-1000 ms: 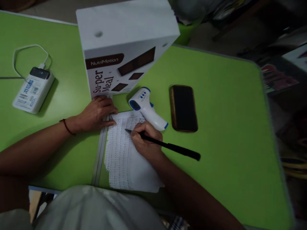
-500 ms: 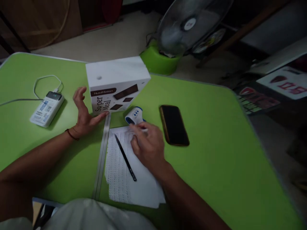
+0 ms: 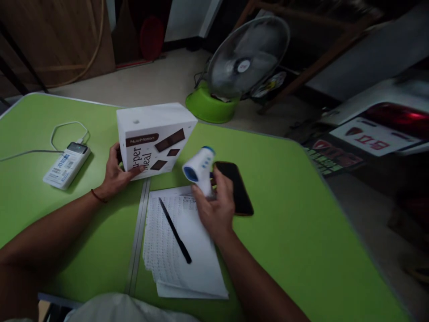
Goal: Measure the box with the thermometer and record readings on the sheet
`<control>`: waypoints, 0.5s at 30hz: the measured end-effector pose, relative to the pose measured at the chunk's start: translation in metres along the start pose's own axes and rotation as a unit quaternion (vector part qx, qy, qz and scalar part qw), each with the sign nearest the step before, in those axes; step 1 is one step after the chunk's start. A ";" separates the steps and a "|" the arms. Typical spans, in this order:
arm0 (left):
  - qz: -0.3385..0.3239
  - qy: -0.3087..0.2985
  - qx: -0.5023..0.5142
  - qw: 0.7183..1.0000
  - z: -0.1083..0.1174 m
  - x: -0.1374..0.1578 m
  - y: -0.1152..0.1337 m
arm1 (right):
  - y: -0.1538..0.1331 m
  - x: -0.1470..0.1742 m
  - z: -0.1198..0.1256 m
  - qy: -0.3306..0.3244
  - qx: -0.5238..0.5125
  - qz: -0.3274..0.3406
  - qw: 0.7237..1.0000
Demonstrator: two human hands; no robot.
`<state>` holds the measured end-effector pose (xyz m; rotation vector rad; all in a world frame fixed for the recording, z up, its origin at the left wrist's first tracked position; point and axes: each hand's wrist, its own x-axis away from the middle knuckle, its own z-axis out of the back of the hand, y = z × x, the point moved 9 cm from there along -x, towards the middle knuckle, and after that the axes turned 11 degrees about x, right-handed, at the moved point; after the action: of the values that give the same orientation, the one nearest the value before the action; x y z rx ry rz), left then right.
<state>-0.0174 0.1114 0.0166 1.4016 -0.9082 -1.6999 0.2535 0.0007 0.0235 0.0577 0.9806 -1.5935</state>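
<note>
At a green table (image 3: 284, 223), I grip a white infrared thermometer (image 3: 203, 163) by its handle in my right hand (image 3: 217, 208), thumb on one side and fingers curled on the other, just above the top edge of written sheets (image 3: 201, 273). The handle hold likely leaves the buttons uncovered and the blue-rimmed nose free. My left hand (image 3: 117, 176) clasps the lower left corner of a NutriMotion Su-per Meal box (image 3: 156, 118), thumb across its printed front, fingers round the side, seemingly to steady it. A black pen (image 3: 174, 230) lies aslant on the paper, probably laid down to free my right hand. A smartphone (image 3: 243, 197) lies face up, partly behind my fingers; a power bank (image 3: 67, 167) with a white cable (image 3: 69, 124) rests at left. The box, the one container near my hands, appears closed; I cannot tell its contents.
</note>
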 end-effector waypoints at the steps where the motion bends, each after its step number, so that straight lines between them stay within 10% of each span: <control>1: 0.007 -0.003 0.021 1.000 -0.001 0.002 0.002 | -0.003 0.002 0.009 0.023 -0.061 -0.032 0.997; 7: 0.087 -0.120 0.155 0.977 -0.034 0.022 0.006 | -0.061 0.028 0.012 -0.131 -0.412 -0.094 0.897; 15: 0.158 -0.124 0.203 0.958 -0.040 0.028 0.011 | -0.063 0.043 -0.023 -0.227 -0.472 -0.196 0.829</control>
<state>0.0195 0.0789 0.0070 1.2203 -1.6060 -1.5157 0.1780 -0.0234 0.0204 -1.2212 1.3345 -1.2062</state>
